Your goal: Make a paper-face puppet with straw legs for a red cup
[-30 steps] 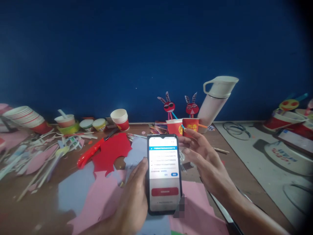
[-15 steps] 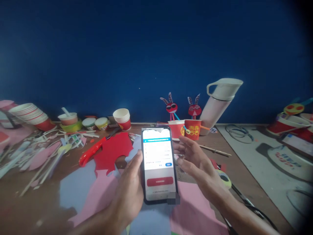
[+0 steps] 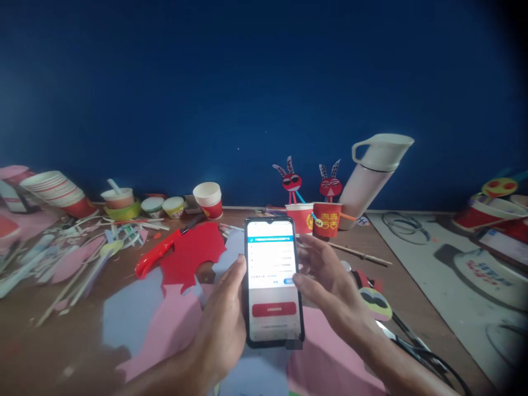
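A smartphone (image 3: 273,322) with a lit screen stands tilted up in front of me, its page showing a blue header and a wide red button. Its left edge rests in my left hand (image 3: 225,308), the thumb lying along that side. My right hand (image 3: 332,278) is at the phone's right edge, fingers apart and slightly curled. Its thumb tip overlaps a small blue button on the screen. Beneath the phone lie pink paper (image 3: 325,346) and pale blue paper (image 3: 266,371). Some fingers of the left hand are hidden behind the phone.
Two red paper cups (image 3: 328,220) with rabbit-like figures stand behind the phone, beside a leaning white thermos (image 3: 365,181). A red-handled cutter (image 3: 159,253) lies on red paper (image 3: 190,256). Stacked cups (image 3: 208,199), straws and paper scraps fill the left; scissors (image 3: 421,352) lie right.
My right thumb has moved left onto the blue button on the screen. The phone sits slightly further right and lower in view, and the whole scene has shifted slightly right.
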### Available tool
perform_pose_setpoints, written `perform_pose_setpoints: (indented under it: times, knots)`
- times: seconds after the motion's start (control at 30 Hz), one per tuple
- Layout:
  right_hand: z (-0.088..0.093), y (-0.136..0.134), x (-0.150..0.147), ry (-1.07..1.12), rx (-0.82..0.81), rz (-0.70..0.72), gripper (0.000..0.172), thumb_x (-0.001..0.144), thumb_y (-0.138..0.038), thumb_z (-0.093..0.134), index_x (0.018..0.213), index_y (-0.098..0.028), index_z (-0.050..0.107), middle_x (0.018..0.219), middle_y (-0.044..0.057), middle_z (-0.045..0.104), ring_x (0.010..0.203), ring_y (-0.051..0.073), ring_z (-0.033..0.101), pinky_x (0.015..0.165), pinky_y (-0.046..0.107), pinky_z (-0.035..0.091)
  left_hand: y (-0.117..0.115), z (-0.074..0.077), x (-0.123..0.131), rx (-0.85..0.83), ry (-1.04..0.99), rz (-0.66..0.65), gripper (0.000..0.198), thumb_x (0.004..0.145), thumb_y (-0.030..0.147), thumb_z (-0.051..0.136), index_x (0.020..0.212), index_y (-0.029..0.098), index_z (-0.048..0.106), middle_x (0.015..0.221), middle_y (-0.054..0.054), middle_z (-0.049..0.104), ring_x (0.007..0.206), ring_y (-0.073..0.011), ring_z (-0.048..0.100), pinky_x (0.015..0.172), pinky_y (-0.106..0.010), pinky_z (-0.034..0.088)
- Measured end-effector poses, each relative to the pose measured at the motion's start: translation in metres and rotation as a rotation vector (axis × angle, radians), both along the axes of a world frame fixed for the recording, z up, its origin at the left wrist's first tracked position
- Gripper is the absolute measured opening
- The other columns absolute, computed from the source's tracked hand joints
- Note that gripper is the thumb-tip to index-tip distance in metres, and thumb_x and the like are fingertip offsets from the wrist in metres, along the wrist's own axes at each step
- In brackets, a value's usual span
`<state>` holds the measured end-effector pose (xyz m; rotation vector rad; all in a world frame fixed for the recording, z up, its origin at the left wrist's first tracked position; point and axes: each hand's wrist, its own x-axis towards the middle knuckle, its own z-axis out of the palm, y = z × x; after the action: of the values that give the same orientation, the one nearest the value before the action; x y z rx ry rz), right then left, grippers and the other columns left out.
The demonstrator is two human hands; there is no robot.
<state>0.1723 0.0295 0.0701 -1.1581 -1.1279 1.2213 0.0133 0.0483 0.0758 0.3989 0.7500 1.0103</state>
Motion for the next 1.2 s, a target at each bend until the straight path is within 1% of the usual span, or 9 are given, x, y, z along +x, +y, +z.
perform_pose_setpoints:
  times: [0.2, 0.3, 0.4, 0.5, 0.67, 0.8, 0.97, 1.1, 1.2]
  knots:
    - [-0.003, -0.002, 0.006, 0.044, 0.057, -0.022, 0.052, 0.083, -0.040, 0.062, 0.127, -0.030, 0.037, 0.119, 0.007, 0.055, 0.111, 0.025, 0.052, 0.090, 0.043, 0.045, -0.001, 0.002, 0.001, -0.020, 0.067, 0.059, 0.023, 0.084, 0.043, 0.058, 0.086, 0.021, 0.066, 0.088, -0.002, 0.072, 0.098, -0.0241, 0.062, 0.082, -0.034, 0.044]
    - [-0.003, -0.002, 0.007, 0.066, 0.024, -0.013, 0.052, 0.082, -0.040, 0.062, 0.127, -0.030, 0.037, 0.122, 0.008, 0.052, 0.111, 0.025, 0.051, 0.086, 0.040, 0.049, 0.000, 0.002, 0.002, -0.017, 0.065, 0.078, 0.023, 0.082, 0.043, 0.061, 0.079, 0.020, 0.064, 0.086, -0.002, 0.071, 0.094, -0.0232, 0.063, 0.079, -0.032, 0.045]
    - [0.000, -0.003, 0.007, 0.093, -0.032, -0.011, 0.053, 0.082, -0.041, 0.062, 0.127, -0.031, 0.035, 0.125, 0.009, 0.049, 0.112, 0.026, 0.050, 0.078, 0.037, 0.053, 0.002, 0.001, 0.002, -0.027, 0.078, 0.098, 0.021, 0.082, 0.042, 0.062, 0.084, 0.021, 0.064, 0.082, -0.002, 0.070, 0.093, -0.0227, 0.063, 0.077, -0.032, 0.046]
    - [0.003, -0.003, 0.006, 0.115, -0.053, -0.026, 0.051, 0.082, -0.040, 0.061, 0.126, -0.031, 0.036, 0.123, 0.009, 0.050, 0.111, 0.025, 0.050, 0.074, 0.034, 0.054, 0.002, 0.001, 0.001, -0.008, 0.096, 0.080, 0.022, 0.084, 0.041, 0.059, 0.090, 0.020, 0.065, 0.088, -0.003, 0.071, 0.093, -0.0235, 0.064, 0.078, -0.032, 0.046]
    - [0.005, -0.002, 0.004, 0.124, -0.040, -0.046, 0.048, 0.083, -0.036, 0.060, 0.125, -0.029, 0.038, 0.120, 0.009, 0.053, 0.109, 0.025, 0.051, 0.073, 0.034, 0.054, 0.003, 0.000, 0.000, 0.026, 0.050, 0.059, 0.027, 0.084, 0.038, 0.058, 0.103, 0.019, 0.065, 0.100, -0.005, 0.071, 0.096, -0.0255, 0.064, 0.084, -0.035, 0.045]
    - [0.004, -0.002, 0.003, 0.089, -0.017, -0.064, 0.047, 0.082, -0.035, 0.060, 0.124, -0.028, 0.040, 0.116, 0.008, 0.057, 0.108, 0.024, 0.053, 0.079, 0.036, 0.052, 0.005, -0.002, 0.000, 0.040, 0.016, 0.055, 0.036, 0.084, 0.039, 0.059, 0.113, 0.018, 0.062, 0.107, -0.007, 0.070, 0.102, -0.0276, 0.062, 0.091, -0.037, 0.043]
    - [0.002, -0.002, 0.004, 0.051, -0.002, -0.068, 0.047, 0.081, -0.037, 0.060, 0.124, -0.028, 0.042, 0.116, 0.008, 0.058, 0.107, 0.024, 0.055, 0.084, 0.038, 0.051, 0.007, -0.002, 0.000, 0.057, 0.039, 0.039, 0.038, 0.086, 0.041, 0.055, 0.115, 0.018, 0.060, 0.113, -0.008, 0.067, 0.106, -0.0285, 0.060, 0.092, -0.039, 0.043]
    - [-0.001, -0.002, 0.005, 0.061, -0.035, -0.041, 0.049, 0.081, -0.040, 0.062, 0.124, -0.029, 0.042, 0.118, 0.008, 0.057, 0.108, 0.025, 0.054, 0.076, 0.034, 0.053, 0.009, -0.004, -0.001, 0.079, 0.048, 0.052, 0.038, 0.086, 0.041, 0.056, 0.116, 0.019, 0.060, 0.111, -0.008, 0.068, 0.105, -0.0277, 0.061, 0.092, -0.039, 0.043]
    - [-0.004, -0.001, 0.005, 0.058, -0.036, -0.011, 0.049, 0.081, -0.041, 0.063, 0.124, -0.030, 0.042, 0.118, 0.007, 0.055, 0.110, 0.024, 0.053, 0.079, 0.034, 0.052, 0.010, -0.005, -0.001, 0.075, 0.061, 0.058, 0.038, 0.085, 0.043, 0.056, 0.114, 0.019, 0.061, 0.106, -0.007, 0.070, 0.100, -0.0265, 0.063, 0.090, -0.037, 0.044]
